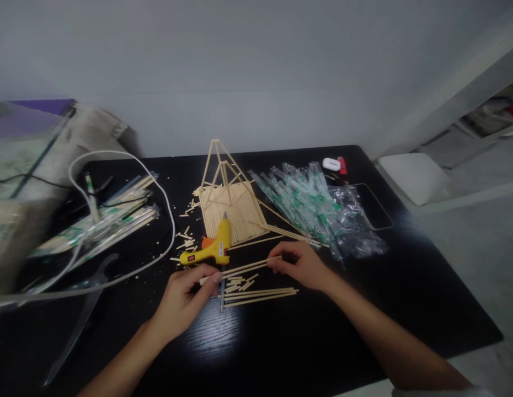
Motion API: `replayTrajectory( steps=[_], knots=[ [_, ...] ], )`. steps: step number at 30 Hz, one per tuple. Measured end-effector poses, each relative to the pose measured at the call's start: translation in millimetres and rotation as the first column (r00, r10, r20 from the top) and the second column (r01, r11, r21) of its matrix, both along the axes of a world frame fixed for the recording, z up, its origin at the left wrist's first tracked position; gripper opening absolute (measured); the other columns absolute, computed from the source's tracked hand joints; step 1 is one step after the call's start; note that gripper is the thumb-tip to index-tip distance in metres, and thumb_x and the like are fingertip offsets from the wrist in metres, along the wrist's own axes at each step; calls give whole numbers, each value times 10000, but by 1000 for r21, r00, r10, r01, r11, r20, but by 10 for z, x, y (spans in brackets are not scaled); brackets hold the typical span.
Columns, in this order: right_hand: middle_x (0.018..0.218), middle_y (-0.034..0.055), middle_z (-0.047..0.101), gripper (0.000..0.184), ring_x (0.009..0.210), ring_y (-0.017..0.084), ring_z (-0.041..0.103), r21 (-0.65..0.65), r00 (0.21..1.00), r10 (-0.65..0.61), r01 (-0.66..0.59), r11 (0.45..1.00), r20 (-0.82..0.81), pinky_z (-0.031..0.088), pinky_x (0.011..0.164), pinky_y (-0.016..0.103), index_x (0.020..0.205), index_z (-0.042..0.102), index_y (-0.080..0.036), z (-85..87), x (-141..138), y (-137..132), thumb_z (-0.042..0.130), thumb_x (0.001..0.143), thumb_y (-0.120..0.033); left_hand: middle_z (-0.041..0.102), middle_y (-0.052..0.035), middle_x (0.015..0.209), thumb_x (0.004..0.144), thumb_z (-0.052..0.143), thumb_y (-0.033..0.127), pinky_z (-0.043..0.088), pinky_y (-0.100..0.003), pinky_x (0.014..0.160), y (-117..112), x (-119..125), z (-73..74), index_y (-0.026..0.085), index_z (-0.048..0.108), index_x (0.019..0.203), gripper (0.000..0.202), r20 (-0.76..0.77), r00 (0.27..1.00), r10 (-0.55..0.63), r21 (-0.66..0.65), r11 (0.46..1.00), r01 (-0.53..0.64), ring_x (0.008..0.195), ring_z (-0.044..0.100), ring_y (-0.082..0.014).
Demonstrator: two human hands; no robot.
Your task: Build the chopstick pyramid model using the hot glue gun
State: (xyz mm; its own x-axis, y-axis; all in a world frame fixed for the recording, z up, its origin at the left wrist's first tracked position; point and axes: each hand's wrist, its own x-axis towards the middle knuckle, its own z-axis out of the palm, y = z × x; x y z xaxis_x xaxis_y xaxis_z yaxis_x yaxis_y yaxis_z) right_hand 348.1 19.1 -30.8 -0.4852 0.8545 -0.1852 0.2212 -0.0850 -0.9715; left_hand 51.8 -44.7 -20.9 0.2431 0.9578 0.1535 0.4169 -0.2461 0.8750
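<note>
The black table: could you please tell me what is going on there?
A person's left hand and right hand hold thin wooden sticks between them. Beyond these, a yellow glue gun is out of the hands, near a stick base carrying a pointed frame. Loose sticks lie nearer the person.

Bare hands, both in view: left hand (190, 292), slim fingers, rounded thumb; right hand (301, 266), similar slender build. Narrow wrists, then left forearm (128, 364), uncovered right to bottom edge of view. Over to right forearm (376, 328), also uncovered, broadening toward elbow. And there, lower right: pale grey sleeve (442, 393), mere sliver showing, fabric too dim to tell.
</note>
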Motion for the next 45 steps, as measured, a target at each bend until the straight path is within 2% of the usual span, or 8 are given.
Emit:
replayTrajectory(
  steps=[4, 8, 14, 25, 32, 36, 40, 45],
  knots=[
    [668, 25, 729, 276, 566, 136, 639, -1, 1000, 20, -20, 1000, 8, 443, 534, 234, 869, 772, -176, 2, 2, -4, 792, 885, -451, 688, 73, 614, 1027, 606, 217, 467, -131, 484, -4, 5, 5, 213, 734, 870, 202, 9, 1000, 3, 15, 1000, -3, 451, 594, -51],
    [672, 18, 727, 263, 596, 141, 663, -17, 999, -2, 2, 1000, -33, 492, 583, 243, 860, 769, -181, 20, -20, -12, 796, 889, -441, 692, 68, 608, 1019, 621, 220, 474, -124, 475, 0, 0, 6, 208, 742, 858, 202, 24, 1000, 19, 17, 1000, -19, 437, 597, -50],
    [660, 5, 702, 287, 569, 129, 623, -28, 997, -53, 51, 998, -60, 489, 554, 240, 850, 763, -189, 22, -34, 3, 806, 879, -471, 719, 43, 639, 974, 676, 246, 514, -138, 481, 32, -45, 40, 196, 771, 916, 122, 80, 985, 154, 17, 988, -156, 464, 638, -74],
    [658, 9, 711, 261, 563, 121, 615, -21, 996, -73, 72, 997, -58, 481, 548, 231, 849, 771, -188, -20, -35, 3, 807, 875, -445, 733, 6, 678, 934, 716, 305, 527, -171, 479, 28, -7, 48, 192, 772, 960, 128, 231, 939, 255, -187, 959, -214, 505, 649, -101],
    [663, 9, 709, 302, 563, 128, 621, -41, 996, -76, 74, 996, -56, 490, 547, 237, 854, 768, -192, -21, -33, 11, 812, 867, -491, 653, 38, 606, 875, 772, 307, 508, -168, 471, 33, 11, 51, 189, 715, 847, 134, 267, 920, 286, -262, 941, -216, 489, 613, -94],
    [662, 7, 708, 314, 568, 128, 626, -30, 995, -73, 72, 997, -61, 499, 561, 242, 849, 765, -192, -9, -35, 10, 816, 865, -502, 683, 27, 648, 849, 775, 275, 507, -165, 498, 45, 24, 123, 186, 721, 816, 109, 238, 932, 273, -206, 952, -227, 517, 611, -86],
    [659, 6, 703, 322, 569, 131, 622, -32, 996, -71, 69, 997, -58, 500, 557, 246, 838, 769, -197, 8, -39, 12, 818, 860, -514, 751, -9, 779, 823, 782, 229, 567, -195, 585, 55, 45, 176, 189, 710, 791, 88, 264, 928, 264, -128, 963, -237, 645, 692, -114],
    [666, 11, 703, 321, 573, 135, 619, -19, 997, -59, 58, 998, -55, 497, 558, 253, 839, 767, -195, 19, -36, 12, 811, 871, -512, 759, -6, 768, 788, 806, 196, 599, -207, 627, 60, 52, 168, 192, 695, 753, 116, 282, 913, 296, -106, 955, -277, 682, 728, -129]
  ],
)
